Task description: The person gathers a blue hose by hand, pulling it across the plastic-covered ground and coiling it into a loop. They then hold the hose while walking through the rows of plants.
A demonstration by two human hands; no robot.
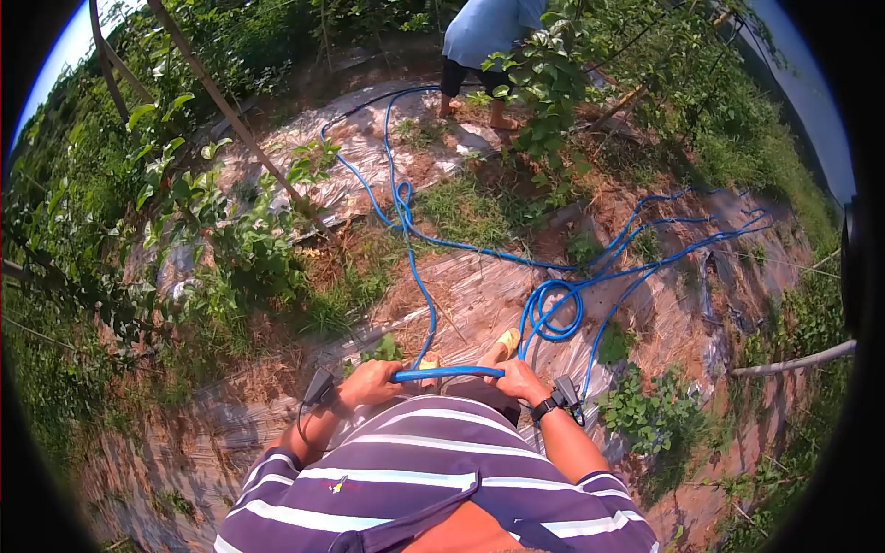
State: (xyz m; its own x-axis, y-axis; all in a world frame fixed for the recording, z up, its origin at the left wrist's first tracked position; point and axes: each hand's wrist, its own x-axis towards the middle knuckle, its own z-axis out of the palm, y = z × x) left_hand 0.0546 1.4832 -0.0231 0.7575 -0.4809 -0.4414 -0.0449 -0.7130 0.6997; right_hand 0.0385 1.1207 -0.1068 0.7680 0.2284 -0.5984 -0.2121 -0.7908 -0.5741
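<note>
A blue hose (447, 372) stretches across in front of my waist, held at both ends of a short span. My left hand (371, 382) is closed around it on one side, and my right hand (519, 381) grips it on the other. From my hands the hose runs down to the ground. Loops of it (553, 311) lie coiled ahead of my right foot, and further lengths spread away to the right and toward the back. A small knot-like loop (403, 195) sits farther off, left of centre.
Another person in a blue shirt (489, 41) stands bent at the back, behind a leafy plant (553, 101). Plastic sheeting (470, 276) covers the ground. A wooden pole (230, 111) leans on the left, and a pale bent pole (795, 358) juts in at right.
</note>
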